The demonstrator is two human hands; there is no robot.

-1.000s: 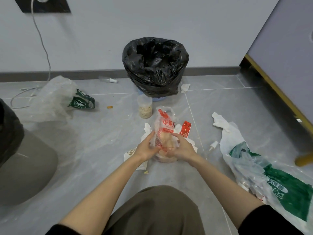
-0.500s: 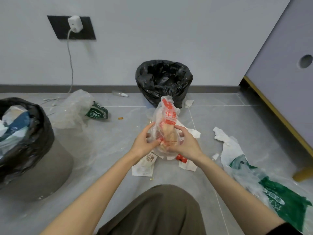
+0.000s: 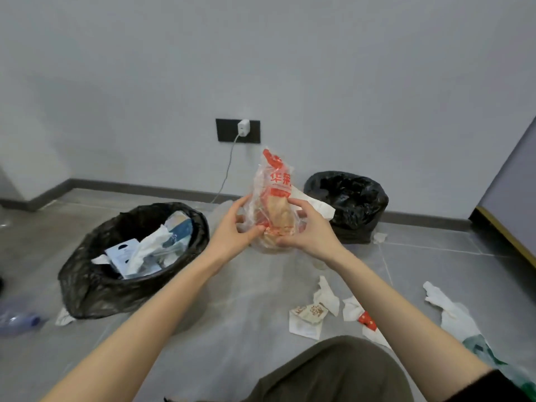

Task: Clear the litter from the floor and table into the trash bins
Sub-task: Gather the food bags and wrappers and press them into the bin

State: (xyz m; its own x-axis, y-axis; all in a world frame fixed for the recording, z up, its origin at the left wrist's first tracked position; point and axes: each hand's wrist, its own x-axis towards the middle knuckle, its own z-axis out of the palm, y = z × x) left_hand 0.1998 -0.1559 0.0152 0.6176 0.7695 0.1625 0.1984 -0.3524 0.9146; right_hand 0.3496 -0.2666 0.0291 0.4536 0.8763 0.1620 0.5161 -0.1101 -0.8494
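Plastic bag is gripped by curled fingers of left hand and right hand; the fingers are flanked by full bin and far bin on grey floor.

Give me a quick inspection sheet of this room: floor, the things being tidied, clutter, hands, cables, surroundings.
Surface: grey tiled floor, litter scattered on it.
Job's things: clear bag with red print held up off the floor; near bin, black-lined, holds paper and packaging; far bin by the wall, contents not visible.
Clutter: paper wrappers, red packet, white and green plastic bag, plastic bottle at far left.
Hands: left hand and right hand both grip the clear bag.
Cables: white charger in a black socket, its cable running down towards the floor.
Surroundings: grey wall, dark skirting, gold-edged panel at right.
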